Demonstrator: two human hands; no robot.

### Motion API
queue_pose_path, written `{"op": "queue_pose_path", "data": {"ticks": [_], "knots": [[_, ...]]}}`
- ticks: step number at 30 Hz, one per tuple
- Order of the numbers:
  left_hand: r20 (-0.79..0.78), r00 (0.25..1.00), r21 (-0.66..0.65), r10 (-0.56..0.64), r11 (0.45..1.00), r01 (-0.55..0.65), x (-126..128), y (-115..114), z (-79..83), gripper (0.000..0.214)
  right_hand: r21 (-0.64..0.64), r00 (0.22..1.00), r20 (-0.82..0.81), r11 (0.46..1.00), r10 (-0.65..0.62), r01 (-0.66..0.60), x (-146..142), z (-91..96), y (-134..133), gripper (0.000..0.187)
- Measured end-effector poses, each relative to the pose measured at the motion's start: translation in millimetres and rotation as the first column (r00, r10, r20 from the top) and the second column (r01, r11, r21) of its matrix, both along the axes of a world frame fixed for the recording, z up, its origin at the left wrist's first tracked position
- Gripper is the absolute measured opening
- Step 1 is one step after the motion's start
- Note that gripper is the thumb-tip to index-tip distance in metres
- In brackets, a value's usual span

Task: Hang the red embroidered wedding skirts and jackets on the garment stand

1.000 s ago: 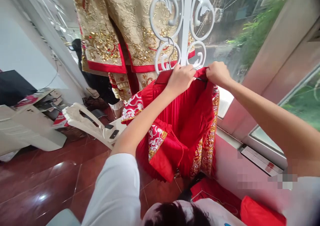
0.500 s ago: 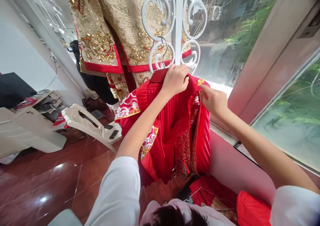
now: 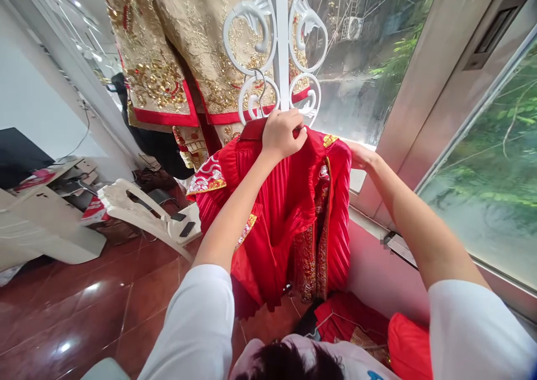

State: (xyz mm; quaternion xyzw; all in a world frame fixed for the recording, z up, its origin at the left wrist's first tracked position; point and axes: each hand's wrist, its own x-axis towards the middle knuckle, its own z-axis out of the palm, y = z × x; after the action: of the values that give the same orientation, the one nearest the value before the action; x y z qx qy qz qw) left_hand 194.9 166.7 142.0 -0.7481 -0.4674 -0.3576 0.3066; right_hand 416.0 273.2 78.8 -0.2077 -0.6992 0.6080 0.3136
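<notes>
A red pleated garment (image 3: 280,217) with silver and gold embroidered trim hangs in front of me, its front partly open over patterned edging. Its dark red hanger (image 3: 253,130) has a metal hook beside the scrollwork of a white metal rack (image 3: 282,50). My left hand (image 3: 284,134) is closed around the hanger's middle at the garment's neck. At the garment's right shoulder, my right hand (image 3: 361,156) reaches behind the red cloth, which hides its fingers; their grip cannot be seen.
Gold-beaded cream garments (image 3: 188,50) with red hems hang behind the rack. A white chair (image 3: 146,209) holds two dark phones, left of the garment. Red cloth (image 3: 409,343) lies low on the right, under a window (image 3: 486,162). A desk (image 3: 54,217) stands far left.
My right hand has gone from the front of the garment's right shoulder to behind its edge, spreading that side outward. My left hand keeps its hold on the hanger. The view has shifted slightly.
</notes>
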Motion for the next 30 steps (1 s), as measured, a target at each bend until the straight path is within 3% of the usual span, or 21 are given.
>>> {"op": "queue_pose_path", "data": {"ticks": [4, 8, 10, 13, 14, 15, 16, 18, 19, 20, 21, 24, 30], "knots": [[-0.026, 0.999, 0.001, 0.020, 1.000, -0.020, 1, -3, 1.4, 0.018, -0.001, 0.997, 0.064, 1.000, -0.029, 0.029, 1, -1.8, -8, 0.033], [-0.018, 1.000, -0.054, 0.024, 0.998, -0.025, 2, -5, 2.5, 0.020, -0.051, 0.997, -0.020, 0.996, -0.075, 0.074, 1, -5.3, -21, 0.046], [-0.004, 1.000, -0.051, 0.019, 0.999, -0.020, 2, -4, 2.1, 0.019, -0.009, 0.992, -0.074, 0.995, -0.105, 0.104, 5, -2.6, -23, 0.053], [-0.007, 1.000, -0.011, 0.024, 1.000, -0.024, 2, -2, 0.7, 0.017, 0.147, 0.980, -0.075, 0.970, -0.184, 0.194, 13, 9.8, -26, 0.045], [-0.013, 1.000, 0.001, 0.028, 1.000, -0.028, 2, -1, 0.3, 0.017, 0.251, 0.966, -0.047, 0.934, -0.253, 0.256, 15, 14.7, -30, 0.039], [-0.022, 0.999, 0.009, 0.032, 0.999, -0.031, 2, -1, 0.3, 0.017, 0.389, 0.934, -0.017, 0.858, -0.356, 0.335, 16, 19.1, -35, 0.035], [-0.030, 0.999, 0.013, 0.032, 0.999, -0.032, 2, 0, 0.6, 0.018, 0.547, 0.872, -0.007, 0.729, -0.489, 0.413, 16, 22.3, -42, 0.031], [-0.038, 0.999, 0.006, 0.026, 1.000, -0.025, 0, -1, 2.6, 0.020, 0.782, 0.679, -0.057, 0.390, -0.732, 0.487, 16, 24.6, -60, 0.028], [-0.040, 0.999, -0.007, 0.018, 1.000, -0.018, 0, -3, 4.3, 0.021, 0.842, 0.586, -0.087, 0.255, -0.806, 0.476, 16, 23.9, -70, 0.027], [-0.044, 0.999, -0.027, 0.008, 1.000, -0.009, -1, -5, 6.2, 0.022, 0.878, 0.516, -0.100, 0.169, -0.850, 0.448, 16, 22.7, -79, 0.027], [-0.049, 0.999, -0.051, -0.002, 0.999, 0.000, -2, -7, 8.3, 0.023, 0.902, 0.473, -0.097, 0.124, -0.876, 0.414, 17, 21.9, -87, 0.028], [-0.058, 0.998, -0.125, -0.020, 0.992, 0.012, -5, -14, 13.4, 0.025, 0.957, 0.441, -0.057, 0.078, -0.895, 0.281, 24, 29.9, -97, 0.036], [-0.054, 0.999, -0.161, -0.001, 0.987, -0.008, -2, -15, 11.6, 0.027, 0.996, 0.409, -0.084, -0.061, -0.909, 0.070, 23, 91.9, -85, 0.052]]}}
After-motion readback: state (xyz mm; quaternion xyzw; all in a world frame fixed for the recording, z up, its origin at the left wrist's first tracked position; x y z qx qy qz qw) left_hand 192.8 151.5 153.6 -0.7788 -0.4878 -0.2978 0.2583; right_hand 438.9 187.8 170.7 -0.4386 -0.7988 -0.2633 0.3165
